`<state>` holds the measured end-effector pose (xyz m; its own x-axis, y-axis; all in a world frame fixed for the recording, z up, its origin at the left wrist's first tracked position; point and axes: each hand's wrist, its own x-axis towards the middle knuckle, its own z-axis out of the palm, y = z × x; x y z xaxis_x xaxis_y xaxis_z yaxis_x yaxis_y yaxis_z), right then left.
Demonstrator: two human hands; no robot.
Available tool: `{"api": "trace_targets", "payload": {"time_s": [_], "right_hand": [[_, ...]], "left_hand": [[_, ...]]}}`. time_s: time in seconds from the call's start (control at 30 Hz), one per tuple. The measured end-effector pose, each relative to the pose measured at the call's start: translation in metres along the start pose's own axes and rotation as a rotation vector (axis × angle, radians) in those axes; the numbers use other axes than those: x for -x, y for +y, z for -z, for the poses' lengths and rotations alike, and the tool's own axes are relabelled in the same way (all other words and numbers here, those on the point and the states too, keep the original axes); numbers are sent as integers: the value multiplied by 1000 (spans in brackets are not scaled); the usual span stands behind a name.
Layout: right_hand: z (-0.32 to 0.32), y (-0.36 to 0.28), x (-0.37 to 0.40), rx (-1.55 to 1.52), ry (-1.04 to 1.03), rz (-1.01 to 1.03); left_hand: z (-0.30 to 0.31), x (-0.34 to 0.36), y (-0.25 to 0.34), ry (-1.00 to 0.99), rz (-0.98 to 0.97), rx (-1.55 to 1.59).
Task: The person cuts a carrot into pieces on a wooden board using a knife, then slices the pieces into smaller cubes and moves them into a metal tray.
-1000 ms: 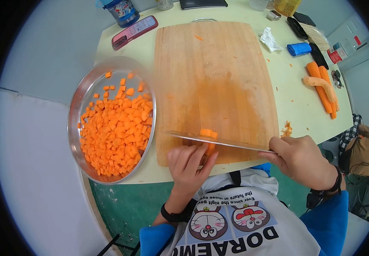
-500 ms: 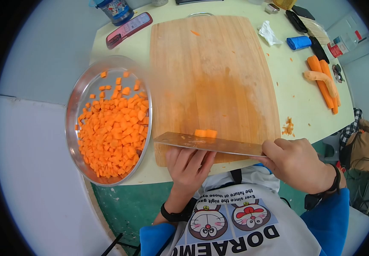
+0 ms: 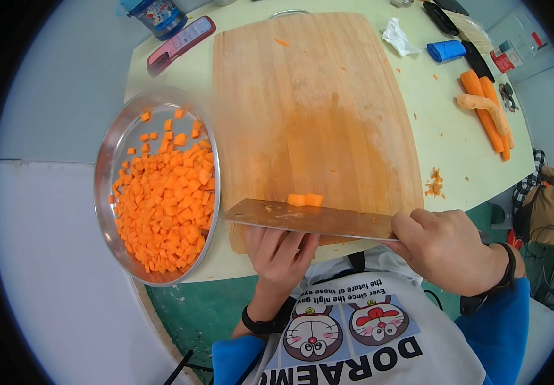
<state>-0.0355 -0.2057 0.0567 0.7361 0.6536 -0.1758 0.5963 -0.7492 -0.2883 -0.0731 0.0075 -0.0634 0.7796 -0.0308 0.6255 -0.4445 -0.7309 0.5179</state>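
My right hand (image 3: 447,250) is closed round the handle end of a wide cleaver (image 3: 315,220), whose blade lies across the near part of the wooden cutting board (image 3: 302,77). Just beyond the blade sit small orange carrot pieces (image 3: 305,200). My left hand (image 3: 281,256) is on the near side of the blade, fingers bent toward it; the blade hides the fingertips and whatever they hold. Left of the board, a round metal tray (image 3: 102,192) holds a heap of diced carrot (image 3: 165,212).
Several whole carrots (image 3: 482,115) lie at the right, near a blue roll (image 3: 445,51), a crumpled tissue (image 3: 399,38) and a black-handled tool (image 3: 478,62). Carrot scraps (image 3: 434,183) lie beside the board. A phone (image 3: 181,45) and a blue bottle (image 3: 157,17) stand at the back left.
The view has shifted slightly. Both hands, the cleaver and the carrot pieces keep nearly the same arrangement on the board, with the blade's face showing a little more.
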Motion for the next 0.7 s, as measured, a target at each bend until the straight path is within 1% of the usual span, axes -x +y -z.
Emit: {"api": "trace_targets", "payload": {"time_s": [0.33, 0.43, 0.53, 0.6, 0.7], "right_hand": [[-8, -3, -2, -11, -43, -15], [-12, -5, -2, -13, -51, -47], [-12, -4, -8, 28, -42, -51], [-9, -4, -11, -49, -97, -154], [-8, -3, -10, -49, -50, -128]], "left_hand": [[2, 3, -3, -25, 18, -1], [0, 1, -2, -23, 15, 1], [0, 1, -1, -28, 11, -7], [1, 1, -1, -35, 10, -26], [1, 0, -1, -10, -18, -45]]}}
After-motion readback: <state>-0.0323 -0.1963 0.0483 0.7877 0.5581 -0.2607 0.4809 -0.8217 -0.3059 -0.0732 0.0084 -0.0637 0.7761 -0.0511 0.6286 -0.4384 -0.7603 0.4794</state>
